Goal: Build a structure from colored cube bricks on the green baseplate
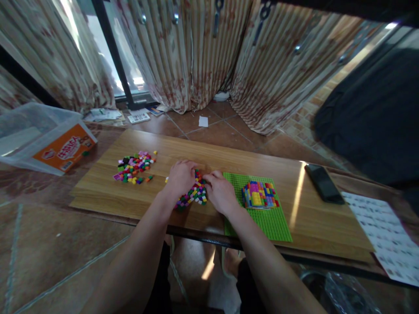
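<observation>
A pile of small colourful toy bricks [198, 192] lies on the wooden board between my two hands. My left hand [182, 178] rests at the pile's left and far side, its fingers loosely curved around the bricks and looking open. From the right, my right hand [220, 190] reaches to the pile's edge with bent fingers drawn together; whatever is at the fingertips is too small to make out. Beside my right hand lies a green baseplate [271, 229], and on it stands a multicoloured brick build [258, 196] several layers high.
A second heap of loose bricks [134, 165] is on the left of the wooden board [314, 226]. A clear plastic box [39, 131] with an orange label stands farther left. At right are a black phone [324, 183] and a printed sheet [386, 231].
</observation>
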Action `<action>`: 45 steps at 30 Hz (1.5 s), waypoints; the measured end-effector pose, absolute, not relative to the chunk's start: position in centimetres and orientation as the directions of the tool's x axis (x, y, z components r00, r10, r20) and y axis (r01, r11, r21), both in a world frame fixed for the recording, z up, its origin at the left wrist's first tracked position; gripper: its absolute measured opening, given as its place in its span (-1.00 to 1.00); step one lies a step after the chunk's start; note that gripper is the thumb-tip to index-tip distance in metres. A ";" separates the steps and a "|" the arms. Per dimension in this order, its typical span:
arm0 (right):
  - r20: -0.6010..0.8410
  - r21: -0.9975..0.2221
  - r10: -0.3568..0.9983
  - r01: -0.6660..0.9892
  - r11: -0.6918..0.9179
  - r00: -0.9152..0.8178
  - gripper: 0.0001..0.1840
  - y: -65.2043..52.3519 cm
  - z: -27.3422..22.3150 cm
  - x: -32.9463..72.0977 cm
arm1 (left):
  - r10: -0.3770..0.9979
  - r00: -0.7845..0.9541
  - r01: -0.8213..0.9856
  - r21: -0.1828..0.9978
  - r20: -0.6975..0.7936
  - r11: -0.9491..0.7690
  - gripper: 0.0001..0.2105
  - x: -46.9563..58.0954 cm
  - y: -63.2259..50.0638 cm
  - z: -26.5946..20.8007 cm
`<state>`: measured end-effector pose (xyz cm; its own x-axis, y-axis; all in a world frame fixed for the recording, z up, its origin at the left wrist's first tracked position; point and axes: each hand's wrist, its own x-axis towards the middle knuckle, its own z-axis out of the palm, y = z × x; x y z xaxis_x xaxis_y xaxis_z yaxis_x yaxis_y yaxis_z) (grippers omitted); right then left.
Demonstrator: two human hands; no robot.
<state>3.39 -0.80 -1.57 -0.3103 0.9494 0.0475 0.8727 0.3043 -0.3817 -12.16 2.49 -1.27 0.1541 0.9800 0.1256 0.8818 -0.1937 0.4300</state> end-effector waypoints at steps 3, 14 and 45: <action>0.054 -0.388 0.954 0.874 0.292 -0.294 -0.76 -0.8 -1.5 3.4 | 0.980 0.143 0.873 0.450 0.136 -0.190 -0.68 -12.3 2.4 -1.1; 0.358 -0.590 0.926 0.740 0.321 -0.117 -0.83 -0.7 -1.6 3.6 | 0.957 0.015 0.523 0.814 0.290 -0.255 -0.75 -10.7 1.9 -0.5; 0.487 -0.665 0.871 0.617 0.421 -0.068 -0.84 -1.8 0.0 6.6 | 0.986 0.149 -0.149 0.987 0.078 -0.056 -0.85 -7.9 0.5 0.3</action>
